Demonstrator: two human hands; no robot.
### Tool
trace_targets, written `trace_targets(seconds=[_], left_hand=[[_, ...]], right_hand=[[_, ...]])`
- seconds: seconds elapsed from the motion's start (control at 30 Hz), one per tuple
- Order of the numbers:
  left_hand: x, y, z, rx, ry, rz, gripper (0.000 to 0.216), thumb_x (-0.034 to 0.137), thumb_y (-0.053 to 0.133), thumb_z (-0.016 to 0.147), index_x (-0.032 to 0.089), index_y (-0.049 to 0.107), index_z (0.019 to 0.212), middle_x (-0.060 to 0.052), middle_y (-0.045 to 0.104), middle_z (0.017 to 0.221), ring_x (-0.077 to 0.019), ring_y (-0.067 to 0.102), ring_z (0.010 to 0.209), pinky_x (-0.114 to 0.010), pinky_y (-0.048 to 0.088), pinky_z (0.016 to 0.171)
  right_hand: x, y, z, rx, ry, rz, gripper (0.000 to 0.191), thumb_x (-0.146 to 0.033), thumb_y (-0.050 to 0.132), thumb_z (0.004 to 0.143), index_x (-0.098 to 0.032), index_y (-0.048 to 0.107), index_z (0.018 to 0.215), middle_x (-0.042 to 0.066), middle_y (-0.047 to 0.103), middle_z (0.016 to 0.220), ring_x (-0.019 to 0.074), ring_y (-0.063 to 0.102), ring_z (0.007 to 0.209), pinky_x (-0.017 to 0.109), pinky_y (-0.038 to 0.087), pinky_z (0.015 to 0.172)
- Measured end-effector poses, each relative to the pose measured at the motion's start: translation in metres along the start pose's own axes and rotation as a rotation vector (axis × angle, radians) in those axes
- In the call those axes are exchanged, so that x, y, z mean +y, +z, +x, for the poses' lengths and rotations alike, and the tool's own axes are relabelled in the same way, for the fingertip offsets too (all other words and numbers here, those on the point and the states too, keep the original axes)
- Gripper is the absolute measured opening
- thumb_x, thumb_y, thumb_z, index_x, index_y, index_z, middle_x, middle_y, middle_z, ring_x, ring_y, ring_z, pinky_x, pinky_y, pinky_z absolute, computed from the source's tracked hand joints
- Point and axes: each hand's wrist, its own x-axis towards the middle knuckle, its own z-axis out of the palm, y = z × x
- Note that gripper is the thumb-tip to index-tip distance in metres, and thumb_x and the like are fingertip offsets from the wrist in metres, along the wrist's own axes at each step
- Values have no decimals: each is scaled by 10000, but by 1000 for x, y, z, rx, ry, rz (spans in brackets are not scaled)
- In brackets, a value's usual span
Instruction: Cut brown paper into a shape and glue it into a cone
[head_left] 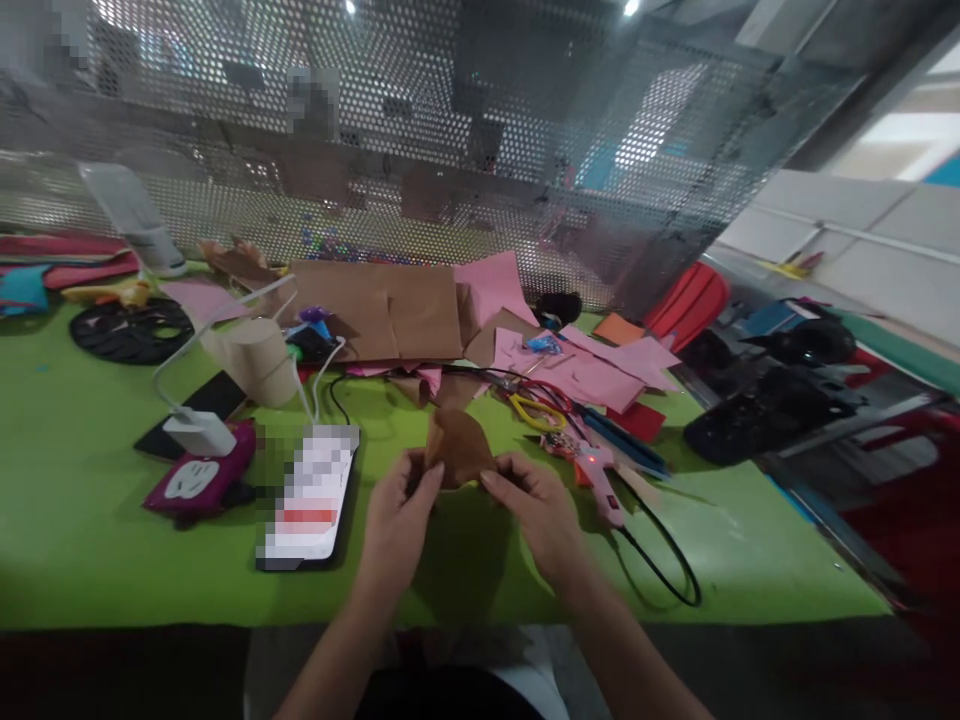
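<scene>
Brown piece [460, 448]: thin and curved, its upper edge rounded; raised between both hands above the near middle of the green table [82, 560]. Whether it is paper or cloth, I cannot tell.
Left hand [399, 512]: almost closed, thumb and fingers pinching the piece at its lower left corner.
Right hand [538, 505]: likewise almost closed, thumb and fingertips pinching the lower right corner, the other fingers curled.
Phone [319, 490]: face up, just left of the left hand, screen lit and partly pixelated.
Purple thing [169, 490]: left of the phone, bearing a white face shape; a white charger [199, 434] sits at its upper edge, over part of a black slab [219, 396].
Roll [262, 362]: pale, beyond the phone, near white cables.
Glue gun [602, 490]: pink, a red light glowing, to the right of the right hand; its black cord loops towards the near edge.
Yellow handles [538, 405]: beyond the right hand, among other tools.
Blue tool [626, 442]: beside the gun, lying aslant.
Pink sheets [589, 375]: overlapping loosely beyond the tools.
Cardboard [379, 310]: brown, at the back, before the mesh panel [375, 130].
Black disc [127, 335]: far left.
Chair [690, 300]: red, past the table's right side.
</scene>
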Motion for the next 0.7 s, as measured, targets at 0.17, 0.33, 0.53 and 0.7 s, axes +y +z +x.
trace_targets(seconds=[0.17, 0.33, 0.53, 0.7], left_hand=[[3, -4, -4, -76, -46, -94, 230, 360, 553, 883, 165, 657, 950, -32, 681, 844, -161, 600, 777, -251, 458, 683], [6, -3, -3, -121, -117, -176, 210, 335, 650, 803, 164, 660, 925, -15, 679, 745, -131, 592, 652, -220, 436, 592], [-1, -5, 0, -4, -98, -205, 270, 432, 620, 836, 166, 627, 784, 35, 569, 625, -109, 511, 602, -208, 377, 579], [-3, -9, 1, -168, -60, -63, 232, 392, 598, 848, 167, 627, 803, -2, 616, 737, -146, 539, 708, -240, 392, 658]], right_hand=[[-2, 0, 5, 27, -21, 51, 136, -322, 654, 793, -193, 650, 751, -20, 561, 685, 138, 469, 634, 264, 354, 602], [-10, 4, 9, 32, -21, 88, 118, -305, 670, 731, -192, 652, 700, -14, 565, 655, 138, 466, 608, 261, 368, 585], [-13, 2, 1, -131, -4, 27, 127, -297, 639, 738, -176, 655, 700, 5, 584, 658, 148, 484, 618, 258, 380, 579], [-20, -18, -1, -111, -102, 8, 325, -379, 668, 804, -229, 637, 1091, 51, 660, 1026, 195, 578, 864, 295, 456, 745]])
